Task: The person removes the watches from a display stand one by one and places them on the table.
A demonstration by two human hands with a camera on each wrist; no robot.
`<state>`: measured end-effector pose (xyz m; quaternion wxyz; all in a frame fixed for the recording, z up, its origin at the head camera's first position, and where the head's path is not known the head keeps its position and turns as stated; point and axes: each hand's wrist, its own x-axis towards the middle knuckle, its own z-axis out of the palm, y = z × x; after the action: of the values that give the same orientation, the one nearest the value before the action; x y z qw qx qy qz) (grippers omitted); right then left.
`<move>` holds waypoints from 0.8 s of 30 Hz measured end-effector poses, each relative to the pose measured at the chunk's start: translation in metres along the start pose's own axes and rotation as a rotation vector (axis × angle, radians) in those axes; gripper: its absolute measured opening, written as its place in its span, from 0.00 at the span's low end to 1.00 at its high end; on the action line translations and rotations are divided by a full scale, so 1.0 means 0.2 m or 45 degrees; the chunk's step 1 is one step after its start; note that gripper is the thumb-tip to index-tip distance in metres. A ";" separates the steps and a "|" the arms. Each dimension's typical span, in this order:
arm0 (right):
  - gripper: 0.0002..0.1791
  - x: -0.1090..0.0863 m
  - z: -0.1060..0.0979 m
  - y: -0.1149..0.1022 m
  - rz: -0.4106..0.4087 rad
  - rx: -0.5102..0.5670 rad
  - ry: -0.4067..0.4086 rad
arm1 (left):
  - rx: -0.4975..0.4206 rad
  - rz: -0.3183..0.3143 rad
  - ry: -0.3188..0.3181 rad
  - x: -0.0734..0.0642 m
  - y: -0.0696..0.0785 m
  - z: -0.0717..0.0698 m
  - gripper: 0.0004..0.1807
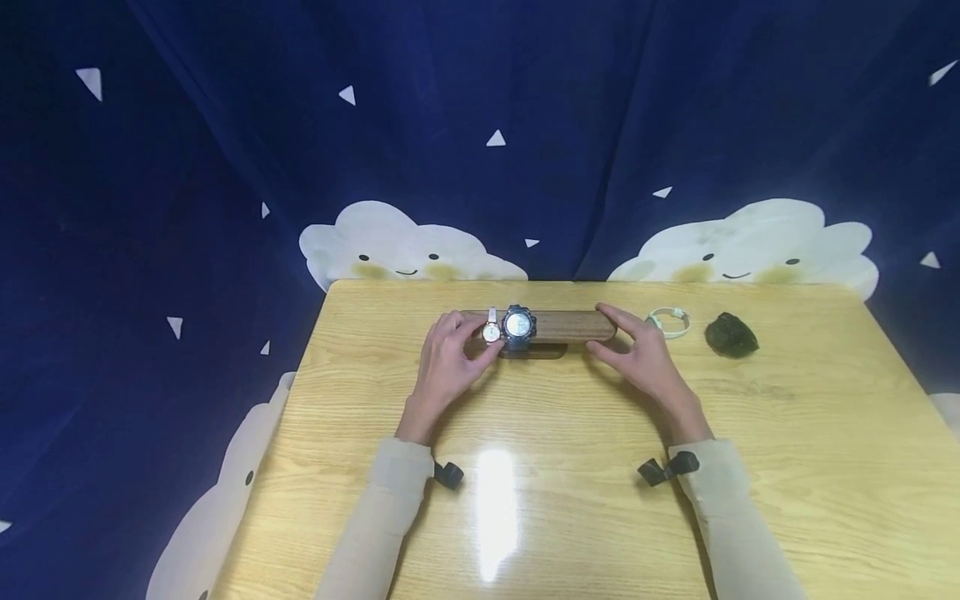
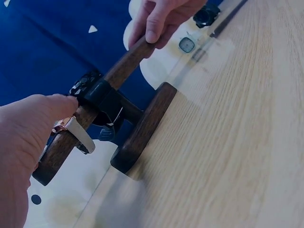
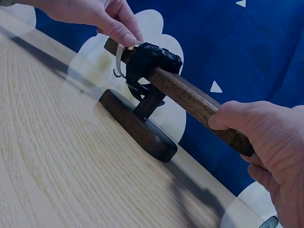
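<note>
A dark wooden watch stand (image 1: 570, 327) stands near the table's far edge, its crossbar raised on a post over a rounded base (image 3: 137, 130). Around the bar, left of the middle, sits a chunky black watch (image 1: 517, 325). Close beside it, a small watch with a white strap (image 1: 491, 332) loops the bar near its left end. My left hand (image 1: 446, 358) pinches this white watch between thumb and fingers. With thumb and fingers on opposite sides, my right hand (image 1: 645, 358) grips the bar's right end.
Right of the stand lies a pale green-strapped watch (image 1: 675, 323), its square face visible in the left wrist view. Farther right is a black lump (image 1: 731, 335), watch-like in the left wrist view. A blue curtain (image 1: 465, 167) with white clouds hangs behind the wooden table (image 1: 585, 500).
</note>
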<state>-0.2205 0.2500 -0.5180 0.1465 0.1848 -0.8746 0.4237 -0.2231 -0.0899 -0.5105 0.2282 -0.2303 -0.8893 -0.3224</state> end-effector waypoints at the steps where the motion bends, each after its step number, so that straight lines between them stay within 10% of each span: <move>1: 0.37 0.00 0.00 0.00 0.001 0.000 -0.001 | 0.000 0.003 0.006 0.00 0.00 0.00 0.25; 24: 0.35 0.00 0.01 0.01 -0.022 0.013 0.019 | 0.031 0.014 0.075 -0.01 0.00 0.01 0.21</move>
<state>-0.2221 0.2497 -0.5200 0.1558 0.1900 -0.8696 0.4283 -0.2230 -0.0883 -0.5131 0.2588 -0.2229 -0.8848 -0.3169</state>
